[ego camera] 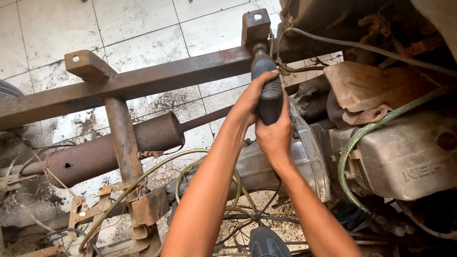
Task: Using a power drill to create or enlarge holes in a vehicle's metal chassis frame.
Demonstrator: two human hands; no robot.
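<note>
You have both hands wrapped tight around the dark tool handle (269, 93), left hand (252, 97) high, right hand (274, 135) beneath, its tip at the rusty crossbeam (157, 78). You're mid-drive, I judge; next calls for steady, straight pressure.

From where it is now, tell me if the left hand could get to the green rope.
Probably not yet: the left hand shares the dark tool handle with the right hand, which sits between it and the green rope.
</note>
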